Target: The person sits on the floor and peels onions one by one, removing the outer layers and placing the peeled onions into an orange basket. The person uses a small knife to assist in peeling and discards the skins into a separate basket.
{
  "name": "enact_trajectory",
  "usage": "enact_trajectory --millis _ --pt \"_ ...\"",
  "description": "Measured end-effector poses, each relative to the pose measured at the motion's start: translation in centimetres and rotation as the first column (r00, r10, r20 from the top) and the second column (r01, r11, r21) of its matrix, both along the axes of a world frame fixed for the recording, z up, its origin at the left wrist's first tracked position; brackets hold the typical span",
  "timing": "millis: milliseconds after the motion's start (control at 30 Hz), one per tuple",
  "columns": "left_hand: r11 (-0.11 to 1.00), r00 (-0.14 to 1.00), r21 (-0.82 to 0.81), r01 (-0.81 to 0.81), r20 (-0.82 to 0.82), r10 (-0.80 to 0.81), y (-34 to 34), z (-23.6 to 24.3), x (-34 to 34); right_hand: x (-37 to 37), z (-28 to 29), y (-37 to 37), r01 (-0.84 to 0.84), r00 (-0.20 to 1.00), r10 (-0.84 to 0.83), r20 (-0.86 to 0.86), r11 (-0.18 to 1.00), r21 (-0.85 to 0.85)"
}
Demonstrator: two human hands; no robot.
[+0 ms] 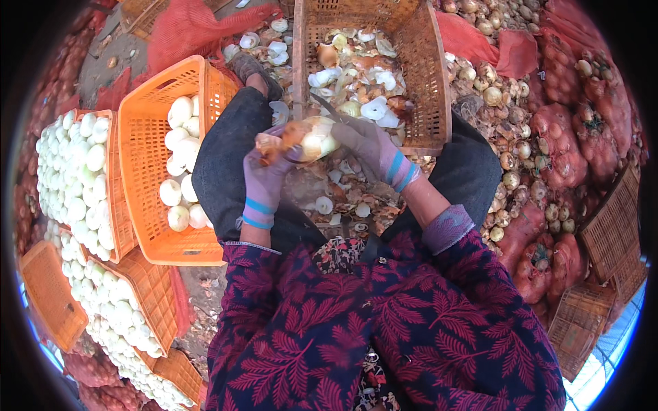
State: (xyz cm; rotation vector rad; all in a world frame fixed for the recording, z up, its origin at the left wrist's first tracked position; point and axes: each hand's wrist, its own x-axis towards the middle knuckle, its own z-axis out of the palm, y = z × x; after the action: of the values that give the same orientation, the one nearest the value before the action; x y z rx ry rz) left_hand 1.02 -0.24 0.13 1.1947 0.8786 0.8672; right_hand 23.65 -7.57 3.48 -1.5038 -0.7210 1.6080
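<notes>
A partly peeled onion (319, 140) is between my two gloved hands, above my lap. Its right side is pale and bare, while loose brown skin (275, 142) hangs at its left. My left hand (266, 179) is closed around the skin-covered end. From the other side, my right hand (370, 145) touches the onion and grips a knife (325, 105), whose dark blade points up and to the left. The knife's handle is hidden in the glove. Just beyond the hands stands a crate (439, 82) holding onion skins and white peelings.
Left of my knee, an orange crate (140, 171) holds peeled onions. More crates heaped with peeled onions (82, 171) stand farther left. Unpeeled onions (504, 137) lie in a pile at my right, beside red mesh sacks (558, 151). Peel scraps (343, 198) litter the ground between my legs.
</notes>
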Motion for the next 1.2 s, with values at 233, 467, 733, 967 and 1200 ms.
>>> enact_trajectory --millis 233,467,733,967,1200 --pt "1.000 0.974 0.006 -0.004 -0.225 0.005 0.2 5.0 -1.0 -1.2 1.1 1.4 -0.029 1.000 0.028 0.007 0.999 0.046" --pt "0.889 0.857 0.422 -0.177 -0.378 0.350 -0.3 7.0 -2.2 -0.8 0.6 1.0 -0.079 0.994 0.077 0.072 0.997 0.014" --pt "0.770 0.608 0.461 0.441 -0.785 0.121 -1.0 5.1 0.2 -1.3 1.2 1.2 -0.181 0.958 0.152 0.245 0.978 0.101" --pt "0.743 0.584 0.517 0.426 -0.784 0.211 -2.7 2.5 2.0 0.8 6.3 -0.7 -0.208 0.942 0.218 0.255 0.976 -0.065" --pt "0.640 0.585 0.614 0.462 -0.753 0.301 -4.0 2.2 1.8 0.2 10.5 -2.5 -0.345 0.924 0.371 0.088 0.912 -0.224"
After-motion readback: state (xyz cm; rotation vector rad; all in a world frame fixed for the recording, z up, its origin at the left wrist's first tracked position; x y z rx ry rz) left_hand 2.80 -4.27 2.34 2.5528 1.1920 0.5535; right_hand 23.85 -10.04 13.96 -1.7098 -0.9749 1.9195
